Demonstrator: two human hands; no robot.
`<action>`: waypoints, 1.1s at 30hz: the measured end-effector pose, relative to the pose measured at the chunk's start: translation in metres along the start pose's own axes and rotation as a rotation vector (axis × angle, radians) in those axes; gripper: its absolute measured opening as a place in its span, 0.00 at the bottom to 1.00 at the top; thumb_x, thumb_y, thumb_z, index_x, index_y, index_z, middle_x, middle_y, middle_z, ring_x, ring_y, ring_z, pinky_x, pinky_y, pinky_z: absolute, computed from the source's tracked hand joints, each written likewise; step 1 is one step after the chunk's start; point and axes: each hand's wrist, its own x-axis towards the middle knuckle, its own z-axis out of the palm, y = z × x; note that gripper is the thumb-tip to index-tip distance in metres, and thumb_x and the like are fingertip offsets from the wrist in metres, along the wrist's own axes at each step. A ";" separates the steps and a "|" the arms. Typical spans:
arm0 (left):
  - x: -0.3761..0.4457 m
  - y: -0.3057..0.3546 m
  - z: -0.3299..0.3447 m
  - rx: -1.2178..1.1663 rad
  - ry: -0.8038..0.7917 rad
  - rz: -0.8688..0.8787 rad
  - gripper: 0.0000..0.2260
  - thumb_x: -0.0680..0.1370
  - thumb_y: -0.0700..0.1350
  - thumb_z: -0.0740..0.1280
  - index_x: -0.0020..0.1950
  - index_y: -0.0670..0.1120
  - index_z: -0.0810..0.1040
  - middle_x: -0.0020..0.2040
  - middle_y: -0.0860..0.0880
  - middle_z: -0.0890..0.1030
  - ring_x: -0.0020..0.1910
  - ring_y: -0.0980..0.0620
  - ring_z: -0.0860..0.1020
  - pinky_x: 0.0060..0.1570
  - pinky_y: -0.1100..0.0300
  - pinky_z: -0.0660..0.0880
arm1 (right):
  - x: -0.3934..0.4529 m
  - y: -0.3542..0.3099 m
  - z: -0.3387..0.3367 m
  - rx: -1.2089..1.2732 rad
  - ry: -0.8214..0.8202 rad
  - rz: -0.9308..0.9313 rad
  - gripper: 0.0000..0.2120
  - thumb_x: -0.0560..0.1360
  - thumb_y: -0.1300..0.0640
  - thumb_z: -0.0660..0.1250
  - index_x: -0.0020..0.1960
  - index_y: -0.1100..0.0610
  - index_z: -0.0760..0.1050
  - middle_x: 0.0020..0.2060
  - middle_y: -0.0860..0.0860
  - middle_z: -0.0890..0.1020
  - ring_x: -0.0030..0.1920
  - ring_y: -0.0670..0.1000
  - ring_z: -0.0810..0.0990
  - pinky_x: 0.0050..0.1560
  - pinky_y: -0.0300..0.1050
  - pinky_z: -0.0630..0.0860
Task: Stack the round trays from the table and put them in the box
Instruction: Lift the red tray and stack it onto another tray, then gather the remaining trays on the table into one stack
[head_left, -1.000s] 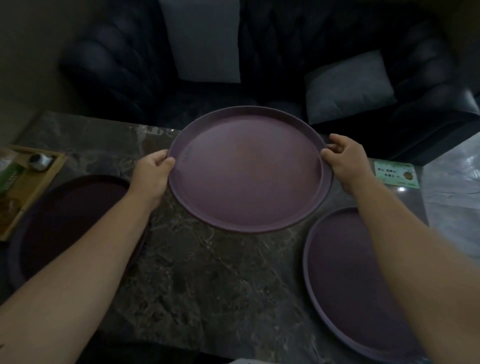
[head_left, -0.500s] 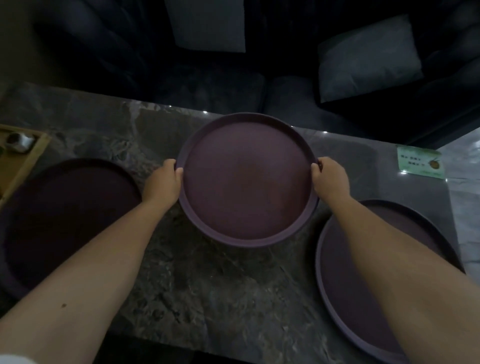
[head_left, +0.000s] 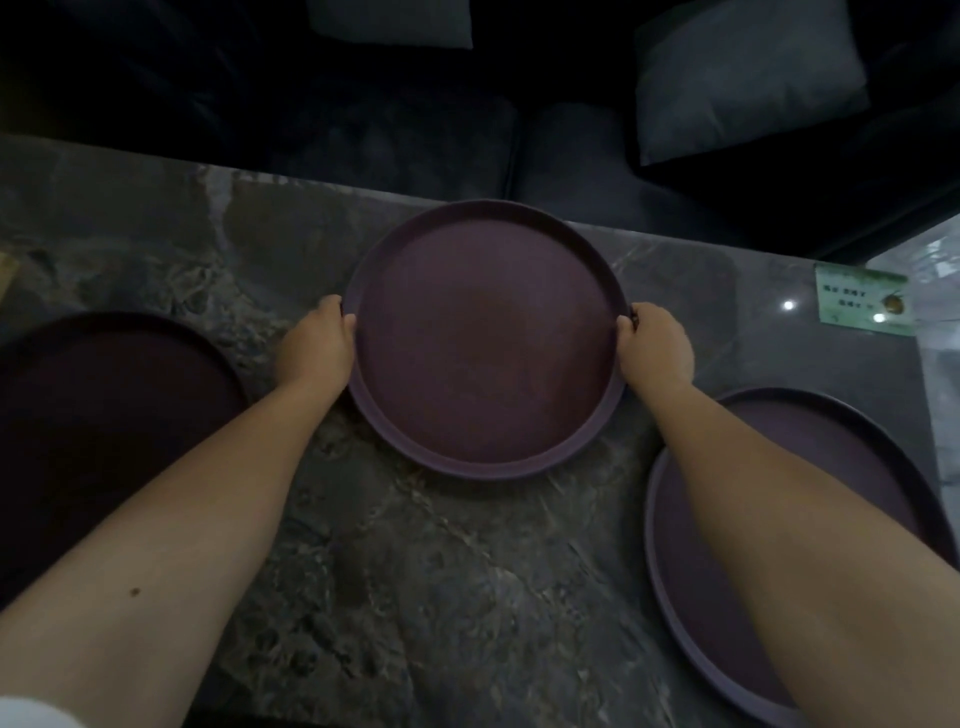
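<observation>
A round purple tray (head_left: 485, 343) with a low rim lies level in the middle of the dark marble table (head_left: 441, 587). My left hand (head_left: 317, 345) grips its left rim and my right hand (head_left: 655, 345) grips its right rim. A second purple tray (head_left: 857, 483) rests on the table at the right, partly hidden under my right forearm. A third, darker tray (head_left: 104, 431) lies at the left, cut off by the frame edge. No box is in view.
A dark sofa (head_left: 389, 119) with grey cushions (head_left: 748, 78) runs behind the table's far edge. A small green card (head_left: 862, 304) lies at the table's far right corner. Bare marble stretches between the trays toward me.
The middle tray has come down from a tilted, lifted pose to lie level low over the table, nearer to me. Both hands stay on its rim. The wooden tray at left has left view.
</observation>
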 end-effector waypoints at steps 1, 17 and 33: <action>0.000 0.001 0.002 0.005 0.000 -0.002 0.12 0.81 0.46 0.57 0.58 0.39 0.72 0.49 0.36 0.80 0.46 0.35 0.78 0.37 0.52 0.64 | 0.001 0.000 0.001 -0.011 0.004 -0.001 0.14 0.79 0.53 0.58 0.55 0.61 0.76 0.51 0.60 0.80 0.50 0.61 0.78 0.45 0.52 0.73; -0.006 0.002 -0.006 0.028 -0.002 -0.031 0.14 0.81 0.48 0.57 0.55 0.38 0.74 0.52 0.34 0.78 0.49 0.33 0.77 0.43 0.46 0.70 | -0.001 -0.002 -0.002 -0.043 -0.046 0.067 0.17 0.78 0.49 0.59 0.60 0.60 0.74 0.58 0.61 0.74 0.52 0.65 0.77 0.49 0.56 0.74; -0.094 0.051 -0.047 0.172 -0.041 0.523 0.21 0.75 0.53 0.65 0.60 0.39 0.76 0.57 0.41 0.79 0.59 0.40 0.74 0.62 0.42 0.68 | -0.117 -0.027 -0.046 -0.251 -0.039 -0.259 0.29 0.78 0.45 0.60 0.71 0.62 0.65 0.71 0.61 0.67 0.72 0.61 0.62 0.72 0.55 0.58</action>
